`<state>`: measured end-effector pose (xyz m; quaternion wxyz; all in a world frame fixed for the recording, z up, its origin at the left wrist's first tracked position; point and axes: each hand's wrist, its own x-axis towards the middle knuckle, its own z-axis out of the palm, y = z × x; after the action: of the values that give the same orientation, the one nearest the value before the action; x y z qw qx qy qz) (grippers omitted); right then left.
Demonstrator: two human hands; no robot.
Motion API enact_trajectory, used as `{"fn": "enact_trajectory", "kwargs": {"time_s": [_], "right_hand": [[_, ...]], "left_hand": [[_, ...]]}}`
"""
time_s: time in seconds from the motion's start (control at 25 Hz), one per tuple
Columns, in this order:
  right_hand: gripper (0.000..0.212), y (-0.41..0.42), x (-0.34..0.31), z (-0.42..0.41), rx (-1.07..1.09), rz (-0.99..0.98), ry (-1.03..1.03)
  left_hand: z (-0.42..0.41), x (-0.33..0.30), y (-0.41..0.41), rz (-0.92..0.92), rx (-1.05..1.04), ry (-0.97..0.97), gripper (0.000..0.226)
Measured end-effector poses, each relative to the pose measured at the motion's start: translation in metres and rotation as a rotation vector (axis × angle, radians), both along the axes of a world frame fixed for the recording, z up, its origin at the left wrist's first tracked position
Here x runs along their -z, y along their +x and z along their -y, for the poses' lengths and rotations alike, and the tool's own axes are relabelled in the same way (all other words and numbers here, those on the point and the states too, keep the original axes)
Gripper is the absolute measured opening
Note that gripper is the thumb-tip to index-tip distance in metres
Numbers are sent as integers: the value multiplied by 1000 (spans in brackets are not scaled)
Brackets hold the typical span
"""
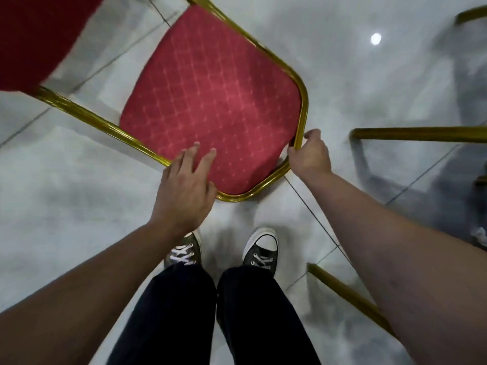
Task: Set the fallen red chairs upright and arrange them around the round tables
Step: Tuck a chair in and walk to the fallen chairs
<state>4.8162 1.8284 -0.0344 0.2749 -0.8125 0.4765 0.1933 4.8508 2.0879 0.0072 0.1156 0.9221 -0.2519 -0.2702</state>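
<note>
Nearest, below the hands, two sneakers (259,250) stand on the pale tiled floor (66,196). The left hand (185,184) lies spread, fingers straight, on the near edge of the red seat (210,101) of a chair. The right hand (309,154) curls around the gold frame (303,111) at the seat's right corner, gripping it. Right of that hand run more gold legs (419,134), apart from it. Beyond the left hand, far left, shows another red cushion (34,35).
</note>
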Motion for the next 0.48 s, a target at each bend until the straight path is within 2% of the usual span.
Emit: {"fn": "enact_trajectory", "kwargs": {"time_s": [0.12, 0.24, 0.36, 0.48], "right_hand": [[46, -18, 73, 12, 106, -131, 25], [36, -21, 110, 15, 106, -136, 40], [36, -16, 99, 12, 141, -126, 2], [36, -29, 44, 1, 136, -107, -33]], "left_hand": [[-2, 70, 1, -19, 47, 114, 67], [-7, 96, -4, -49, 86, 224, 71], [-5, 85, 1, -92, 110, 252, 72], [-7, 37, 0, -109, 99, 285, 75]]}}
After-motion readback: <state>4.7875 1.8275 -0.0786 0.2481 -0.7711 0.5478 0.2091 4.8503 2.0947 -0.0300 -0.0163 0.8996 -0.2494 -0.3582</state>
